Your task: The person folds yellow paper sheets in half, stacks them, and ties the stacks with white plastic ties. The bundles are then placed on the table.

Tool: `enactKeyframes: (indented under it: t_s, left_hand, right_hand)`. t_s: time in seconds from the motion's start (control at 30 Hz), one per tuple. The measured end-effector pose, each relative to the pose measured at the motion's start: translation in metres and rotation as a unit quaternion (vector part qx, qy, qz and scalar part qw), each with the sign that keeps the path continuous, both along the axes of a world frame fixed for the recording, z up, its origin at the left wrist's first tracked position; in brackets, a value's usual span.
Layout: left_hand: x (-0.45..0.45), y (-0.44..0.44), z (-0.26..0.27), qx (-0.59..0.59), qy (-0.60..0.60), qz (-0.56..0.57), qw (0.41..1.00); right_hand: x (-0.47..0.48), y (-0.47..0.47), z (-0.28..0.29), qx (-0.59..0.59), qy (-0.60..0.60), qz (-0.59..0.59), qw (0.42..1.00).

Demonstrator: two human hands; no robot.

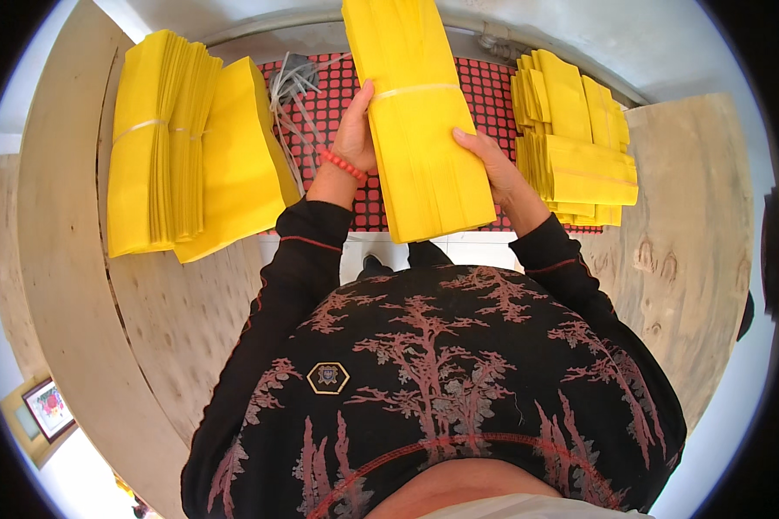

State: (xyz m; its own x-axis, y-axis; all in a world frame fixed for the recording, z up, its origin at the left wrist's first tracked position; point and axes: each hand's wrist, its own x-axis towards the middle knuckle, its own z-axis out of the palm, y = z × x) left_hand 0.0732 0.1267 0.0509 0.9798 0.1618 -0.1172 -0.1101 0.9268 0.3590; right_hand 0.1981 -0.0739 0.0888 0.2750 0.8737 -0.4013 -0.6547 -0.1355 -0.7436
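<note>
Between my two hands is a thick bundle of folded yellow fabric-like sheets (422,162), with a pale band around its middle. My left hand (357,133) grips its left side, the thumb lying near the band. On the right edge, lower down, my right hand (493,159) holds it with the thumb on the front face. The bundle hangs over a red-and-black checked table cover (321,110), and its far end reaches the top of the picture. A red bead bracelet (343,165) circles my left wrist.
Left on a wooden board (188,311) stand banded yellow bundles (146,149) beside a loose yellow stack (240,162). Pale strips (292,91) lie tangled near a grey item. More banded yellow bundles (584,168) are piled at right, by another wooden board (681,214). A pipe runs behind.
</note>
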Motion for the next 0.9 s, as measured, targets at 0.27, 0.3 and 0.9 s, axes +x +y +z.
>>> enactKeyframes:
  t_s: [0.27, 0.3, 0.9]
  left_hand:
    - [-0.041, -0.042, -0.069, 0.096, 0.228, -0.075, 0.966]
    - [-0.043, -0.039, -0.074, 0.118, 0.198, -0.069, 0.971]
    - [-0.032, -0.097, -0.022, 0.917, 0.162, 0.134, 0.338]
  right_hand:
    - [-0.022, 0.0, -0.098, -0.125, -0.025, -0.086, 0.988]
    - [-0.022, 0.0, -0.102, -0.142, -0.027, -0.091, 0.985]
    - [-0.005, -0.014, -0.108, -0.211, -0.319, 0.002, 0.924]
